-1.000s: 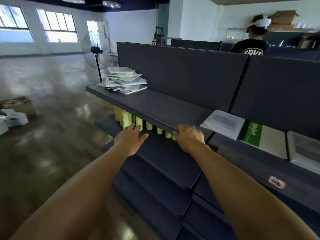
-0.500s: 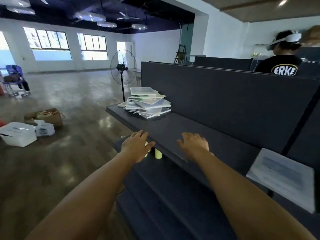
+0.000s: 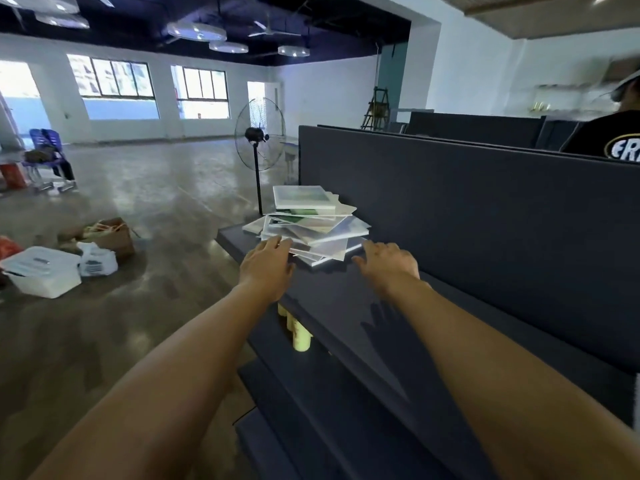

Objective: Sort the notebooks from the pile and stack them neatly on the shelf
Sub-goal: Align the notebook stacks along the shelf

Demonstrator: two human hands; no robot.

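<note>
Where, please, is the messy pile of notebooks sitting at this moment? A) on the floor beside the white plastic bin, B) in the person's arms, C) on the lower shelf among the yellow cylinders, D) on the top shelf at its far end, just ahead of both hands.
D: the pile of notebooks lies on the top shelf near its far end, with the left hand and right hand reaching towards it.

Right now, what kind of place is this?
Probably a big, mostly bare hall set up like a shop: dark shelf units holding a notebook pile, a standing fan, and an open concrete floor.
</note>
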